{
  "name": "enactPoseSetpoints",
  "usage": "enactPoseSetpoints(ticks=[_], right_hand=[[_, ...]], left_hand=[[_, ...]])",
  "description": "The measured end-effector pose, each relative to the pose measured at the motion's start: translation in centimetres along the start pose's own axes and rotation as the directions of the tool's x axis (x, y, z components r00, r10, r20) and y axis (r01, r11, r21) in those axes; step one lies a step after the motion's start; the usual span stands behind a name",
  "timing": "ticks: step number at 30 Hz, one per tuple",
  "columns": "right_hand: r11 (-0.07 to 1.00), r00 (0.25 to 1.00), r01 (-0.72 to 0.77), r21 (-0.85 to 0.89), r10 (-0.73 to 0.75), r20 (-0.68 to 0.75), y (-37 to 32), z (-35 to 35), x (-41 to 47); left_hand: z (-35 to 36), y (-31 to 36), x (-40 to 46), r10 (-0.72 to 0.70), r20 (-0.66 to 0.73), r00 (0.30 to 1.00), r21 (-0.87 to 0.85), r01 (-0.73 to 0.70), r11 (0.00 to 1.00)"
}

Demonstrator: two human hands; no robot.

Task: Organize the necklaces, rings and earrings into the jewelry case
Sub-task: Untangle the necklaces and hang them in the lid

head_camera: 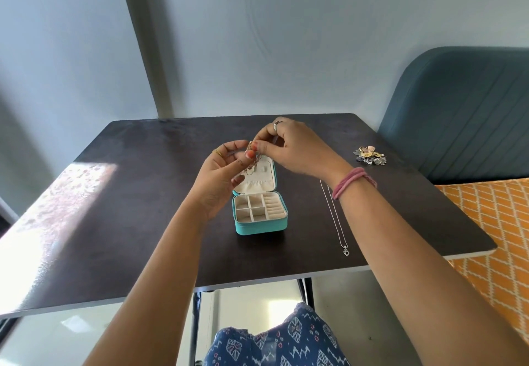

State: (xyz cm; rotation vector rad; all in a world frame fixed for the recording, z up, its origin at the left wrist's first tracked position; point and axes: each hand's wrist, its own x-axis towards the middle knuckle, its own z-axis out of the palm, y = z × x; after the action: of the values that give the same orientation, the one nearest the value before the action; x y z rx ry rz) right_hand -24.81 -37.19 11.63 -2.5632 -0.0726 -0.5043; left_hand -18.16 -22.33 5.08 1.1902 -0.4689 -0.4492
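The open jewelry case (260,213) sat at the middle of the table (143,208) before me, a necklace (336,217) lay stretched out just right of it, a small heap of earrings and rings (369,155) lay farther right and back, near the table's far edge.

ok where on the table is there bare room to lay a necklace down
Bare tabletop left of the jewelry case, and in front of it toward the near edge. Right is busier: silver necklace and jewelry pile. Both hands work above the lid.
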Motion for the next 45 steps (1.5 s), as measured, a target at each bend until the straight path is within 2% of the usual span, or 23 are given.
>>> enactPoseSetpoints(ticks=[7,9,11,15,20,23,25,28,36,42,45], right_hand=[[0.999,1.0,-0.002,-0.04,0.003,0.011,0.5,0.7,0.9],[0.999,1.0,-0.001,-0.052,0.002,0.016,0.8,1.1,1.1],[0.999,1.0,-0.002,-0.054,0.003,0.018,1.2,1.5,1.2],[0.999,1.0,0.005,-0.051,-0.004,0.02,1.7,2.2,1.4],[0.997,1.0,0.012,-0.071,-0.01,0.028,2.4,2.9,1.7],[0.998,0.999,0.016,-0.066,-0.014,0.037,2.8,3.2,1.8],[0.998,0.998,0.024,-0.06,-0.021,0.053,3.0,3.3,1.8],[0.996,0.997,0.043,-0.073,-0.038,0.071,3.3,3.7,1.8],[0.994,0.994,0.069,-0.09,-0.06,0.095,3.6,4.8,1.6],[0.982,0.995,0.074,-0.172,-0.06,0.082,3.7,6.0,1.7],[0.971,0.997,0.068,-0.23,-0.057,0.054,3.8,6.4,1.6]], left_hand=[[-2.1,-1.8,0.7,-0.041,-0.111,0.993,0.018,0.044,0.999],[-2.7,-2.9,1.0,-0.038,-0.198,0.979,-0.024,0.034,0.999],[-3.6,-4.4,1.5,-0.046,-0.324,0.945,0.003,0.05,0.999],[-4.8,-7.2,2.4,-0.043,-0.451,0.892,0.221,0.159,0.962],[-4.5,-8.6,2.9,0.147,-0.395,0.907,0.593,0.129,0.795],[-4.0,-8.8,3.4,0.125,-0.389,0.913,0.706,0.208,0.676],[-3.5,-8.7,3.4,0.123,-0.415,0.901,0.72,0.243,0.65],[-3.9,-8.8,3.6,0.123,-0.424,0.897,0.69,0.232,0.686],[-4.3,-8.3,2.3,0.156,-0.37,0.916,0.492,0.051,0.869],[-4.7,-8.0,1.8,0.15,-0.317,0.937,0.396,-0.014,0.918],[-4.7,-8.1,1.9,0.165,-0.31,0.936,0.419,-0.021,0.908]])
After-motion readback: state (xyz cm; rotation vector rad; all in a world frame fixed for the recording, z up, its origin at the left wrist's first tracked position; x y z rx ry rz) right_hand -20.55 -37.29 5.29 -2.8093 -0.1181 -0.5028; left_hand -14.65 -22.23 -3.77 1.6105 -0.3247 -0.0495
